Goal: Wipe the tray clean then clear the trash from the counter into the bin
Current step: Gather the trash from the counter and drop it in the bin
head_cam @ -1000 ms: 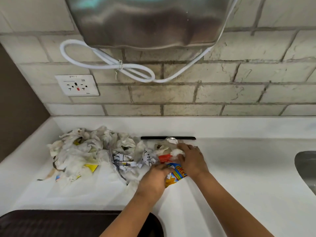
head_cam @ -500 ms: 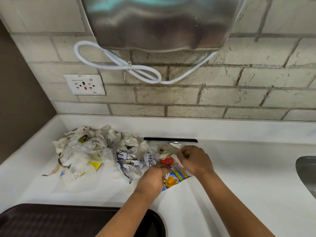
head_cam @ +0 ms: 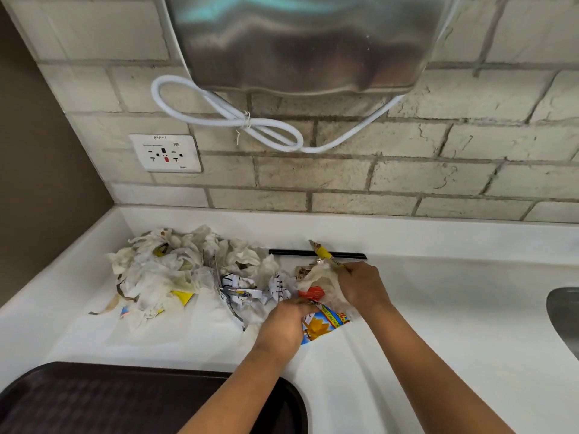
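Note:
A heap of crumpled tissues and wrappers (head_cam: pixel 163 274) lies on the white counter (head_cam: pixel 438 308) against the back wall. At its right end my right hand (head_cam: pixel 360 285) grips a bunch of tissue and wrappers (head_cam: pixel 316 277), with a yellow wrapper end (head_cam: pixel 322 253) sticking up. My left hand (head_cam: pixel 283 324) holds a colourful snack packet (head_cam: pixel 322 325) from the left side. A dark brown tray (head_cam: pixel 109 399) sits at the counter's front edge, below the heap, partly under my left forearm. A narrow black slot (head_cam: pixel 294 252) runs along the counter behind the trash.
A steel wall unit (head_cam: pixel 300 42) hangs overhead with a looped white cord (head_cam: pixel 250 123). A white socket (head_cam: pixel 166 153) is on the brick wall. A steel sink (head_cam: pixel 564 314) edge shows at the right. A brown wall closes the left side.
My right hand has closed round the tissue and wrappers and lifted them a little, so a yellow wrapper end now sticks up. My left hand stays on the snack packet.

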`<action>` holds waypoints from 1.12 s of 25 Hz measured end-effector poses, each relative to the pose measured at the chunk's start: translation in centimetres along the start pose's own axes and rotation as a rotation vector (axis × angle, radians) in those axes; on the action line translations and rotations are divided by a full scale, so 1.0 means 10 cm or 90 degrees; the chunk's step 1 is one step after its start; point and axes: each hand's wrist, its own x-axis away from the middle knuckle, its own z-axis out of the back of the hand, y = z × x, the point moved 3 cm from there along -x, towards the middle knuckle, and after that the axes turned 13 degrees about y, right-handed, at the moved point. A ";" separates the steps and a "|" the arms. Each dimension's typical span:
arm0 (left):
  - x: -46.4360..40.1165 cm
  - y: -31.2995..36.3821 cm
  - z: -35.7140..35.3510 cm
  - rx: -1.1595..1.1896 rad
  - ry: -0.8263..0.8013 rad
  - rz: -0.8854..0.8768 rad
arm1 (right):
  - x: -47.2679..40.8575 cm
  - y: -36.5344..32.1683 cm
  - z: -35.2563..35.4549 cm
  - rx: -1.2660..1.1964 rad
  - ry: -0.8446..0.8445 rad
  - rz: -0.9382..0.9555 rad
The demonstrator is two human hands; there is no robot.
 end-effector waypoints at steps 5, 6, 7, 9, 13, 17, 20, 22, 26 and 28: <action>0.05 0.09 0.18 0.085 0.078 0.060 | 0.06 0.03 0.33 -0.148 0.256 0.088; 0.07 0.14 0.26 0.123 0.118 0.086 | 0.12 0.03 0.46 -0.195 0.335 0.122; 0.09 0.19 0.33 0.176 0.149 0.121 | 0.19 0.03 0.58 -0.243 0.379 0.142; 0.16 0.27 0.48 0.291 0.205 0.190 | 0.37 0.08 0.77 -0.320 0.402 0.136; 0.46 0.49 0.72 0.527 0.165 0.261 | 0.89 0.30 1.03 -0.349 0.392 0.037; 1.14 0.71 0.85 0.609 0.063 0.268 | 1.76 0.49 1.16 -0.316 0.364 0.028; 1.71 0.73 0.89 0.609 0.015 0.277 | 2.43 0.62 1.18 -0.294 0.368 0.018; 2.14 0.69 0.88 0.593 -0.016 0.284 | 2.91 0.68 1.20 -0.294 0.393 0.018; 3.10 0.66 0.75 0.553 -0.131 0.263 | 3.85 0.99 1.13 -0.364 0.460 0.002; 3.51 0.70 0.61 0.535 -0.209 0.246 | 4.18 1.26 1.09 -0.411 0.493 -0.038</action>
